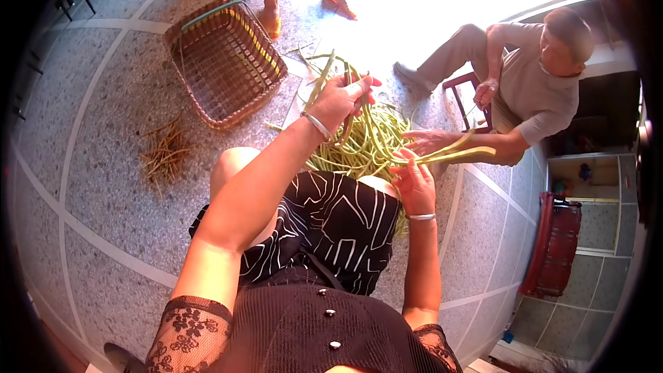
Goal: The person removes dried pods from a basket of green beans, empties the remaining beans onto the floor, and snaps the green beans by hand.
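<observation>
Green beans [378, 131]: in the head view, a loose pile of long beans lies under and between the fingers of the left hand [343, 102] and the right hand [414, 183].
Left grip: fingers curled round several beans, which poke up past the fingertips and droop down toward the pile.
Right grip: thumb and fingertips pinched on a few beans.
Long axis: the right hand's beans run out to the right of its fingertips, pointing away from the left hand.
Nearer hand: the pile's middle sits just right of the left fingers and just left of the right ones; too close to call.
Co-worker's hand [426, 141]: just beyond the right fingertips; whether it touches those beans, I cannot tell.
Basket [224, 62]: left of the left fingers, apart from them.
Brown stems [165, 154]: well left of the left fingers.
</observation>
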Available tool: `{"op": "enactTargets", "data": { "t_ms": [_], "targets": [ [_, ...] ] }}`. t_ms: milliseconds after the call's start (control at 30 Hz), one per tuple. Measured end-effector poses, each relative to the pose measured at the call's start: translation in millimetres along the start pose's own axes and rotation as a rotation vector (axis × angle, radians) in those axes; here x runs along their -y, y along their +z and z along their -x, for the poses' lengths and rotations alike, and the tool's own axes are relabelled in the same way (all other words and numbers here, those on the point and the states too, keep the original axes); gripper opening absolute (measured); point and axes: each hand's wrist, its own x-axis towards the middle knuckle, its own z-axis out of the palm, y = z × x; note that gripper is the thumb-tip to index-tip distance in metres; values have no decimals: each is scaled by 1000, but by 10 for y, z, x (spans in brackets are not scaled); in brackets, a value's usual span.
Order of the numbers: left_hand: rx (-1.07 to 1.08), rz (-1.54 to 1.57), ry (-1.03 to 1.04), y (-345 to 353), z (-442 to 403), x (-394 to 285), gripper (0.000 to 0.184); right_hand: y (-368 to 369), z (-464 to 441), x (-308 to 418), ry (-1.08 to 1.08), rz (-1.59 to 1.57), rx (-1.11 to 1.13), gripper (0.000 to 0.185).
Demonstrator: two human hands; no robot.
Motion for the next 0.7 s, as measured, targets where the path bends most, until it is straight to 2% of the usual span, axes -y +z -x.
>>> {"op": "enactTargets", "data": {
  "t_ms": [133, 167, 267, 333, 400, 467, 567, 667, 700],
  "targets": [
    [58, -13, 17, 11, 19, -32, 21, -161, -134, 48, 209, 495, 0, 37],
    [64, -17, 21, 8, 24, -31, 22, -48, -102, 177, 182, 656, -12, 44],
    [87, -103, 51, 0, 24, -20, 20, -29, -162, 285, 156, 848, 100, 41],
    [60, -66, 49, 45, 41, -34, 16, 109, -166, 393, 14, 702, 204, 26],
    [53, -80, 47, 54, 62, -29, 13, 335, -226, 441, -323, 751, 171, 22],
    [76, -152, 47, 30, 62, -27, 9, 540, -323, 508, -448, 662, 150, 19],
    [129, -165, 29, 11, 70, -29, 6, 856, -461, 620, -820, 922, 176, 27],
    [170, -178, 28, -10, 50, -21, 10, 947, -570, 681, -1030, 1191, 279, 33],
    [173, -173, 17, -10, 47, -21, 10, 945, -602, 715, -1057, 1239, 370, 25]
  ]
}}
